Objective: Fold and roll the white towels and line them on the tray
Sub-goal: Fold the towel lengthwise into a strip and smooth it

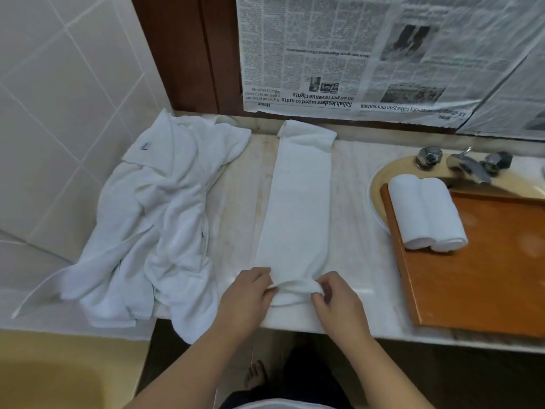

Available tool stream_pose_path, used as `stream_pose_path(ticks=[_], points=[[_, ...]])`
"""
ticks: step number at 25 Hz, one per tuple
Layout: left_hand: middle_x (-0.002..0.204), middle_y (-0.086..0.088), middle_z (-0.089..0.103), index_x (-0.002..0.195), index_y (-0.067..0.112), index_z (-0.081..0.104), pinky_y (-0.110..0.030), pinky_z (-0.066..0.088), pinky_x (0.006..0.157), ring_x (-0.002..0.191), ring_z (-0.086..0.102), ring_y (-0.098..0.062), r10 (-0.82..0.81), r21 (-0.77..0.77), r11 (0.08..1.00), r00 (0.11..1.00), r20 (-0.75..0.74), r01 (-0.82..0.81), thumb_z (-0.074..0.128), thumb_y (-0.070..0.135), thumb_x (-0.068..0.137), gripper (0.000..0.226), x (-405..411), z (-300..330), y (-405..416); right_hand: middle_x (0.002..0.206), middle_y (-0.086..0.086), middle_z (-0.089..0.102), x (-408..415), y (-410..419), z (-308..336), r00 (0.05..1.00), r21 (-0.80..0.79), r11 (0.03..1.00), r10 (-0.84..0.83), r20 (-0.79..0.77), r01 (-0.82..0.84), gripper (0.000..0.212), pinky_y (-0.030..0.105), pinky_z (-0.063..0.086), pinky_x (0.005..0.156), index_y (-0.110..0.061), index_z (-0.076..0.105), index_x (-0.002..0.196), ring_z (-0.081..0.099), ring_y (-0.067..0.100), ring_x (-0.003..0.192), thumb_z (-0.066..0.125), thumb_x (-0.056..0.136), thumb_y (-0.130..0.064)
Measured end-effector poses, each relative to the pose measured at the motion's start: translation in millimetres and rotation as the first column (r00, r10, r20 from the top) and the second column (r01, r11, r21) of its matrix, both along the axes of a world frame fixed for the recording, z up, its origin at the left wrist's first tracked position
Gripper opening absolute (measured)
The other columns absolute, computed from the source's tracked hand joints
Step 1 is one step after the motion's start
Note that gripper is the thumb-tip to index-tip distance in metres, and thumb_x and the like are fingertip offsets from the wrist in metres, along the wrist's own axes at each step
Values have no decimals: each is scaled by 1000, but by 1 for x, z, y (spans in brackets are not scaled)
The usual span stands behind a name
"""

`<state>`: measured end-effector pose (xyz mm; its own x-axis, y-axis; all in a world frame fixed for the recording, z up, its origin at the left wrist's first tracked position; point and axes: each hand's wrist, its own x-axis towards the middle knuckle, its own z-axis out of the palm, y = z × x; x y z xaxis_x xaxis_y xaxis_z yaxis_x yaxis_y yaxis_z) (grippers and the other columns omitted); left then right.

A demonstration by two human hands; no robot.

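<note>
A white towel [298, 208], folded into a long narrow strip, lies on the marble counter and runs away from me. My left hand [246, 296] and my right hand [336, 299] pinch its near end, which is lifted and curled over into the start of a roll. Two rolled white towels [424, 212] lie side by side at the far left corner of the wooden tray [483, 276]. A heap of loose white towels [153, 219] covers the counter's left part and hangs over its front edge.
The tray sits over a round sink [379, 178] with a chrome tap [469, 166] and two knobs. Newspaper [354, 54] covers the wall behind the counter. Tiled wall stands at the left. My bare foot [256, 377] shows on the floor below the counter edge.
</note>
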<state>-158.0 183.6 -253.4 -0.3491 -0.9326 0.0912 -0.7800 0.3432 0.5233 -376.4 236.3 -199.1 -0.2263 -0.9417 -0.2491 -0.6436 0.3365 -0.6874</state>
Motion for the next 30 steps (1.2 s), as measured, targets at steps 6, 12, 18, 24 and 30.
stream_pose_path(ticks=[6,12,18,24,30], points=[[135,-1,69,91,14,74,-37,60,85,118,66,-25,-32,39,999,999,-9,32,81,17,86,10,6,-5,-1,81,-3,53,12,-3,1,988,-3,992,-128,-83,129,20,31,51,66,-23,47,82,56,17,73,62,92,-14],[138,0,67,96,13,75,-36,59,91,126,60,-20,-20,52,998,998,-53,22,80,12,85,13,10,-7,0,90,-12,54,-4,6,2,993,53,998,13,114,-20,21,18,47,71,-31,57,85,57,7,82,77,86,-34],[132,-10,69,102,7,77,-40,59,93,119,65,-32,-40,27,999,997,-68,42,83,-8,71,35,8,-11,6,73,-3,52,2,17,-7,982,9,999,-45,-181,47,24,26,46,60,-23,46,80,53,14,65,62,95,-15],[117,-11,72,112,10,79,-38,57,86,102,67,-35,78,3,997,995,-56,-78,82,-6,73,42,14,-6,14,103,-13,45,-1,40,-31,933,-106,970,176,-313,-218,28,17,50,75,-34,64,123,52,7,86,68,95,-30],[123,-14,73,117,4,77,-31,52,89,100,73,-33,14,-31,999,999,-35,-15,86,-12,68,53,27,-9,23,86,-7,53,-14,47,-41,848,-266,891,205,-488,-368,33,29,46,62,-26,75,124,46,13,76,76,91,-22]])
